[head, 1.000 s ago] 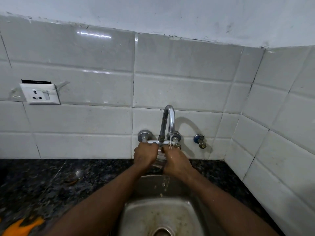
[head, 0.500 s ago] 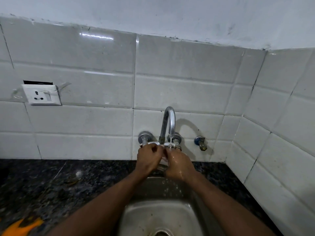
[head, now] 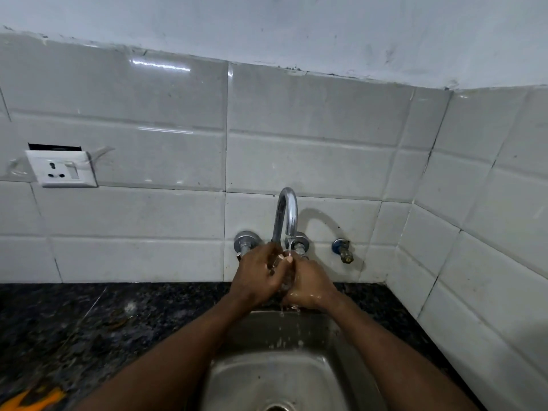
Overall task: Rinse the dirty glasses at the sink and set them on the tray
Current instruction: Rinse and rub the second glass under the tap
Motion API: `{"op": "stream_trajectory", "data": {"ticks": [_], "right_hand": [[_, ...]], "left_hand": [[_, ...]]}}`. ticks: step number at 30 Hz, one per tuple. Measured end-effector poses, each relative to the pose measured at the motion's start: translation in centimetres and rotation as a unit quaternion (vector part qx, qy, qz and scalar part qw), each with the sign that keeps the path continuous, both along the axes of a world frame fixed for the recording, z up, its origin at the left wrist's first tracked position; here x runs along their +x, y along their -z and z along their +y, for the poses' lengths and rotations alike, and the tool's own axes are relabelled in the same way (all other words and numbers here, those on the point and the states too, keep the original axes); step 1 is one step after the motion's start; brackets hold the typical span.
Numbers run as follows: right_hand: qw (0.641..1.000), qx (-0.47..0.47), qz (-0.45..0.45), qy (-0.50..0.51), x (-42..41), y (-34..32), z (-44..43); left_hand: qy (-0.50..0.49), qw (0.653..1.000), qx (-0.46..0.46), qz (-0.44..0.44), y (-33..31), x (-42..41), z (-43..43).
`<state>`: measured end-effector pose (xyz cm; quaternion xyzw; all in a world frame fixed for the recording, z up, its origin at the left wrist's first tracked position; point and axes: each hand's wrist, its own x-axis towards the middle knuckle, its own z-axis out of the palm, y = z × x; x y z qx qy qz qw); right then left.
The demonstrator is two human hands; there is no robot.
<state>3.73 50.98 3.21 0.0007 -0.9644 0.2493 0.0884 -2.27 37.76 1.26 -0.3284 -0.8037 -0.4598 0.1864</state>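
**A:** status on the grip?

**B:** Both hands up under the tap (head: 286,215), about 12 o'clock from the sink (head: 275,378). Left hand (head: 256,277) wrapped round the glass (head: 285,278) from the 9 o'clock side, fingers curled over it. Right hand (head: 308,284) clamped on from 3 o'clock, thumb near the rim. So both are closed on the same glass.

**A:** where's the glass exactly?

**B:** Between my palms, directly below the spout. Mostly hidden; only a clear sliver shows in the gap between the hands. Can't tell if it's upright or tilted.

**A:** water?

**B:** Running. Thin stream from the spout lands at the top of the hands, drips off the right hand's heel into the sink basin. Right hand looks wet and shiny.

**A:** surroundings?

**B:** Dark speckled counter (head: 89,330) at 9 o'clock of the sink, more of it at 3 o'clock. White tiled wall (head: 311,161) behind. Two chrome valves flank the tap base; the left one (head: 245,241) sits just beside my left knuckles, the right one partly hidden behind my fingers. Small blue-capped valve (head: 342,250) on the wall at 2 o'clock of my hands, apart from them. White socket (head: 60,169) at 10 o'clock, well apart. Something orange (head: 32,400) at the frame's 7 o'clock corner, too blurred to identify.
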Motion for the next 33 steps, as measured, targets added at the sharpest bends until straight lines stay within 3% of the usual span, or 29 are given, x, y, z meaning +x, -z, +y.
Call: {"op": "stream_trajectory", "data": {"ticks": [2,7,12,16,19,21,24,27,29,31,32,33], "right_hand": [[1.000,0.004,-0.022,0.011,0.0,-0.1,0.0],[0.997,-0.035,0.029,0.058,0.1,1.1,-0.8],[0.997,-0.079,-0.028,0.003,0.3,0.5,-0.5],[0.993,0.071,0.069,0.070,-0.2,1.9,-2.1],[0.995,0.028,0.082,0.047,-0.2,2.0,-2.2],[0.994,-0.048,0.089,0.027,-0.2,2.0,-2.1],[0.984,-0.097,0.132,0.077,-0.6,2.8,-2.8],[0.940,-0.229,0.202,0.155,-1.4,2.7,-3.7],[0.895,-0.326,0.223,0.206,-1.7,2.3,-4.4],[0.867,-0.372,0.230,0.241,-1.7,1.9,-4.6],[0.860,-0.386,0.214,0.254,-1.7,1.8,-4.4],[0.855,-0.407,0.187,0.261,-1.6,1.5,-4.1]], "left_hand": [[-0.005,1.000,-0.031,0.002,-0.4,0.1,-0.1],[-0.092,0.990,-0.108,-0.008,-1.3,0.3,1.0],[-0.022,0.993,-0.107,0.041,-1.0,-0.4,0.5],[-0.084,0.988,-0.071,-0.111,-1.6,-0.9,0.9],[-0.045,0.983,-0.002,-0.178,-1.9,0.0,0.6],[-0.018,0.940,0.113,-0.321,-1.7,0.0,0.2],[0.069,0.768,0.226,-0.595,-0.3,0.5,-0.2],[0.125,0.680,0.223,-0.687,1.2,2.0,0.3],[0.135,0.636,0.299,-0.698,1.4,2.7,1.1],[0.109,0.619,0.384,-0.677,1.3,2.8,2.0],[0.075,0.642,0.404,-0.647,1.4,2.5,2.5],[0.015,0.702,0.396,-0.592,1.6,2.1,2.7]]}}
